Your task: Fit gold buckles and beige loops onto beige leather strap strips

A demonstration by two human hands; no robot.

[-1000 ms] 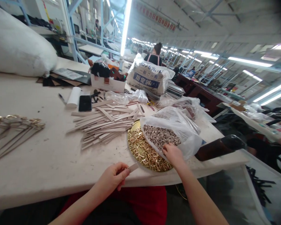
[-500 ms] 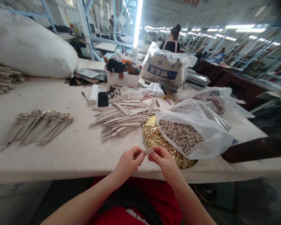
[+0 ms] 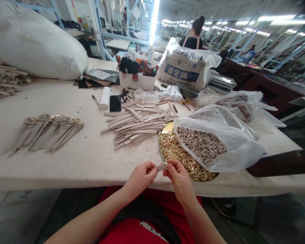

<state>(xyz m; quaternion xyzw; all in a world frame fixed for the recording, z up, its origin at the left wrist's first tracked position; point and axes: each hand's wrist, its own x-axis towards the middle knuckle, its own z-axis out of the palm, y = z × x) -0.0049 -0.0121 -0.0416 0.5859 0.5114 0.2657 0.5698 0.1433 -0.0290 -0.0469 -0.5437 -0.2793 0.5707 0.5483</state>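
Observation:
Just over the table's front edge, my left hand (image 3: pixel 144 175) pinches a short pale grey-beige strap (image 3: pixel 161 167) between thumb and fingers. The strap's other end is in the fingertips of my right hand (image 3: pixel 178 175). A small band-like part seems to sit at that end, too small to make out clearly. Close behind my right hand lies a round gold tray (image 3: pixel 169 127) with many gold metal buckles (image 3: pixel 171 144). A clear plastic bag (image 3: pixel 234 149) full of small beige loops (image 3: pixel 203 144) rests partly over the tray.
Loose beige straps (image 3: pixel 137 125) lie in a pile ahead. Straps with gold buckles (image 3: pixel 51 130) are lined up at left. Behind stand a phone (image 3: pixel 115 103), a white roll (image 3: pixel 105 97), a white box (image 3: pixel 137 81) and a large printed sack (image 3: pixel 184 69). A dark arm-like machine part (image 3: pixel 282 162) juts in at right.
The camera view has shifted slightly, so the table things appear farther right and higher. My right fingertips have closed in on the strap's end; both hands stay in nearly the same place.

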